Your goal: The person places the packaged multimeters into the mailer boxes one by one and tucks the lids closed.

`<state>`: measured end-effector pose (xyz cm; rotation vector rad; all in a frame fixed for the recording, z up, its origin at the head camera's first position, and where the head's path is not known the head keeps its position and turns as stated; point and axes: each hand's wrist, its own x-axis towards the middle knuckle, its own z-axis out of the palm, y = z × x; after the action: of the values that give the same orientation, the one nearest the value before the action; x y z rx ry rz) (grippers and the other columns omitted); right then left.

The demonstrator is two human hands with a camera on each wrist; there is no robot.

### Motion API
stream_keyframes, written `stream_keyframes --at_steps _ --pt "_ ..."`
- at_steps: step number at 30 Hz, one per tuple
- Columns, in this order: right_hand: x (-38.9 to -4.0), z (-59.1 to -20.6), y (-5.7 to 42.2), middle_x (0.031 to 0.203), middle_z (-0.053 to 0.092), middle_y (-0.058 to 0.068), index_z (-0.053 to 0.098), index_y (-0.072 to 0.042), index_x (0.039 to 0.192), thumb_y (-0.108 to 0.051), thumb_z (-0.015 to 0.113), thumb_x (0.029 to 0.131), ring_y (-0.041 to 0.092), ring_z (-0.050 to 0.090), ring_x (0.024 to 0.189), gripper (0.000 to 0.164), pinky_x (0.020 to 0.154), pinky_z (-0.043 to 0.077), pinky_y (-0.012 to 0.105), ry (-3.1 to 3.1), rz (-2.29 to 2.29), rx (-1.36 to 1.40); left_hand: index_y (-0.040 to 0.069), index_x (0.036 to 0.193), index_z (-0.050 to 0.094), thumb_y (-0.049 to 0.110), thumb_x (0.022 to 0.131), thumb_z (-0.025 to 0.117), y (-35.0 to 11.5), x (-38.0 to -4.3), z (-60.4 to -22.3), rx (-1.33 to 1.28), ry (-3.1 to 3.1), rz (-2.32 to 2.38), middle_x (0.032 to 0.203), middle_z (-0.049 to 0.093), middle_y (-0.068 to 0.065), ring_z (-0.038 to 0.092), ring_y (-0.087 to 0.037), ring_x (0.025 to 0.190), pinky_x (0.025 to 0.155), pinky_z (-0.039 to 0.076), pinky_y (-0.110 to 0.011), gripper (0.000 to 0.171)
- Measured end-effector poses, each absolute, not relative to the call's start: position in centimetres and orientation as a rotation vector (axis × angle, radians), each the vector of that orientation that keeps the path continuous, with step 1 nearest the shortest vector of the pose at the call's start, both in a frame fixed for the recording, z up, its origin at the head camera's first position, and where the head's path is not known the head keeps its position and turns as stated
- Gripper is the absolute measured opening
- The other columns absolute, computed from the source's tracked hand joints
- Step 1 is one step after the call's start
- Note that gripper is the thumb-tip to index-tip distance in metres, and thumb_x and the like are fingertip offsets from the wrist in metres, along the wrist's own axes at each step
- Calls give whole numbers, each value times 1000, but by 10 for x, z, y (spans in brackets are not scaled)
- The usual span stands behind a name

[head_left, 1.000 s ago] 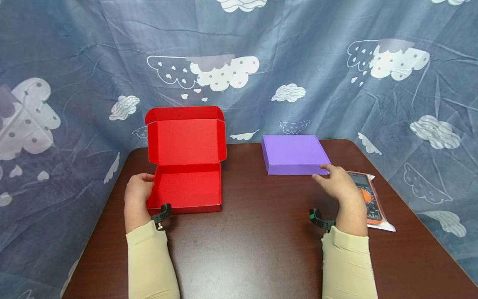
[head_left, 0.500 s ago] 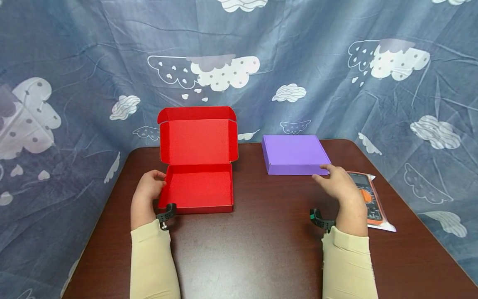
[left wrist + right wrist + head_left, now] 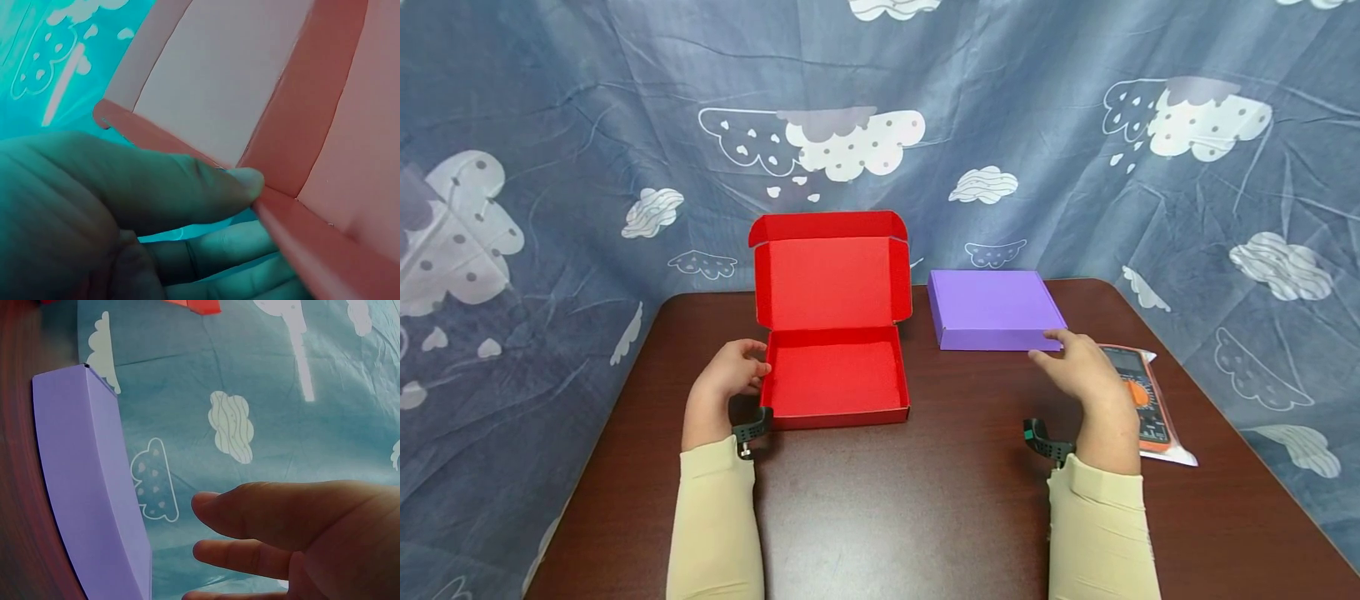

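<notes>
A red cardboard box point(image 3: 838, 375) lies on the table with its lid raised and its inside bare. My left hand point(image 3: 727, 371) is at the box's left wall; in the left wrist view the thumb point(image 3: 212, 187) touches the wall's upper edge, and the fairly straight fingers point(image 3: 231, 250) lie against its outer side. On the right, a closed purple box point(image 3: 996, 304) sits near the back edge. My right hand point(image 3: 1082, 367) hovers by its front right corner, fingers spread and holding nothing; the right wrist view shows a gap between its fingertips and the purple box.
A multimeter point(image 3: 1138, 396) in a clear plastic bag lies right of my right hand, partly hidden by it. A blue curtain point(image 3: 865, 67) with cloud prints hangs behind and beside the brown table point(image 3: 880, 517).
The red box has slid to the right across the table, with my left hand moving along at its left side. My right hand, the purple box and the multimeter stay put.
</notes>
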<state>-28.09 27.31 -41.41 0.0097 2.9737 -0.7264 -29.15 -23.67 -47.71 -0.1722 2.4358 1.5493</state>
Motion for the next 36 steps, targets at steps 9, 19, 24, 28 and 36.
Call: stream_keyframes --at_steps 9,19,24,28,36 --pt "-281 -414 272 142 42 41 41 9 148 -34 59 102 55 46 124 66 101 37 71 2963 -728 21 -12 143 43 -3 97 61 -218 -299 -478 -113 2395 1539 102 67 -28 70 -32 79 77 61 -46 50" --pt "-282 -415 272 144 39 41 40 9 149 -34 59 102 56 45 125 67 101 37 72 2951 -735 39 -11 138 47 -3 95 64 -195 -302 -476 -67 2380 1517 98 68 -26 71 -30 72 72 62 -44 47" --pt "-283 -416 272 143 40 42 40 10 148 -33 59 101 57 44 125 66 101 37 72 2953 -726 25 -11 135 48 -3 94 65 -180 -302 -473 -29 2401 1473 95 65 -27 69 -27 68 70 62 -43 45" --pt "-283 -416 272 143 40 42 41 11 147 -34 60 101 58 44 126 67 101 37 72 2946 -720 17 -11 135 47 -4 94 65 -169 -301 -471 -15 2413 1438 94 64 -24 68 -28 69 70 62 -44 45" --pt "-284 -417 276 145 39 42 41 10 148 -34 60 101 58 41 129 67 104 35 72 2955 -702 26 -11 136 47 -3 94 65 -163 -301 -470 -23 2437 1411 90 62 -19 69 -29 70 70 62 -43 46"
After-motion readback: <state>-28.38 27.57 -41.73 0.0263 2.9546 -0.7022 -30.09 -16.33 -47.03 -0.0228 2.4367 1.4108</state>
